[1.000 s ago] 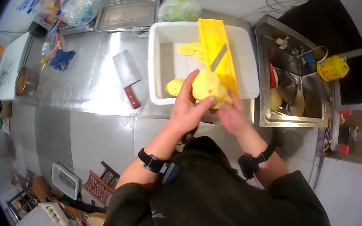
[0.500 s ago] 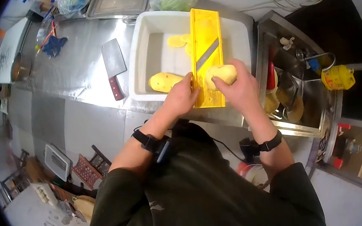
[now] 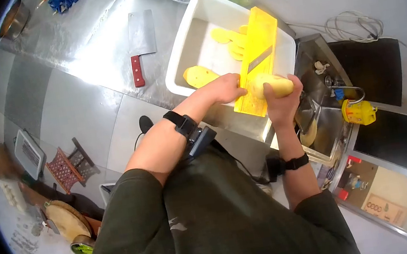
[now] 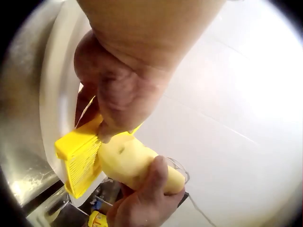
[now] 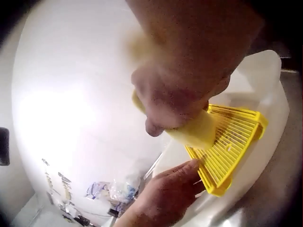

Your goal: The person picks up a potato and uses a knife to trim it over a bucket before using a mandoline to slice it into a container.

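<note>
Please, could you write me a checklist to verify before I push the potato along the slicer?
1. Left hand holds the slicer: ok.
2. Slicer lies across the tub: ok.
3. Right hand grips the potato: ok.
4. Cleaver away from both hands: ok, on the table beside the tub.
5. Right hand protected: not ok, it is bare.
6. Blade sharp: cannot tell.

Head: above, facing forward-down, farthest
Left wrist, right wrist: close, facing mandoline slicer (image 5: 233,143)
Wrists' overlap: slicer, peeled potato (image 4: 130,161)
</note>
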`<state>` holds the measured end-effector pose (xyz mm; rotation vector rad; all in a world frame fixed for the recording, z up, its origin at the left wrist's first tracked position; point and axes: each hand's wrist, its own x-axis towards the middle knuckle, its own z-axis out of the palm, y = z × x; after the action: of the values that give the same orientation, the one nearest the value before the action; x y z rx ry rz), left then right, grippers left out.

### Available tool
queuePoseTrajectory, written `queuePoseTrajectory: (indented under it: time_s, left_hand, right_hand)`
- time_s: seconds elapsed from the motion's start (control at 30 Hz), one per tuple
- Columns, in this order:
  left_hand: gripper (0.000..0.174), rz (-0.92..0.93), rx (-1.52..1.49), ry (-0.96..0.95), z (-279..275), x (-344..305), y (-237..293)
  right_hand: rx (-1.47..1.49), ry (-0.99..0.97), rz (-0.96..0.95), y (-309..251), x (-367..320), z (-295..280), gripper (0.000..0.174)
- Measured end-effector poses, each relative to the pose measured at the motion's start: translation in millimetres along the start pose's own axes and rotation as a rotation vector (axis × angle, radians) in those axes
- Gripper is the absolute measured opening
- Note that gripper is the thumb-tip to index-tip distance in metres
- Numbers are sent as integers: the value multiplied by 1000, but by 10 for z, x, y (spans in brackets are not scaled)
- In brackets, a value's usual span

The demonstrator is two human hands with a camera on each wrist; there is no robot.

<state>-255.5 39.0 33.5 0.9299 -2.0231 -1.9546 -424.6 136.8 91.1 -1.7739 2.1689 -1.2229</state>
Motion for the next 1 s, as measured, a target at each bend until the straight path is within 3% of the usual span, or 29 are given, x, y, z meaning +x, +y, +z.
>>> queuePoseTrajectory:
  time_s: [0.23, 0.4, 0.67, 0.7, 0.77, 0.8, 0.83, 0.87, 0.97, 1.0]
  left_hand:
    - [49, -15, 115, 51, -19, 57, -29]
    - [50, -28, 110, 6, 19, 83, -66]
    - [46, -34, 90, 11, 19, 41, -54]
    - [45, -20, 77, 22, 13, 72, -64]
    - [45, -21, 56, 0, -49, 77, -20]
    - [45, -38, 27, -31, -39, 57, -17]
    - [45, -38, 14, -29, -27, 52, -20]
    - [45, -41, 30, -21, -29, 59, -29]
    - [45, -44, 62, -6, -5, 48, -41]
    - [45, -35, 78, 5, 7, 46, -41]
  right_hand:
    - [-170, 19, -54, 62, 68, 11, 64]
    - [10, 44, -15, 175, 70, 104, 65]
    - [-77, 67, 184, -18, 1301, 506, 68]
    - [-98, 62, 195, -23, 1184, 447, 67]
    - [-77, 18, 58, 106, 718, 266, 64]
    - [-214, -16, -87, 218, 447, 162, 60]
    - [80, 9, -75, 295, 91, 111, 59]
    - [-7, -9, -8, 57, -45, 18, 60]
    - [58, -22, 21, 121, -13, 30, 61]
    - [-136, -31, -6, 226, 261, 96, 61]
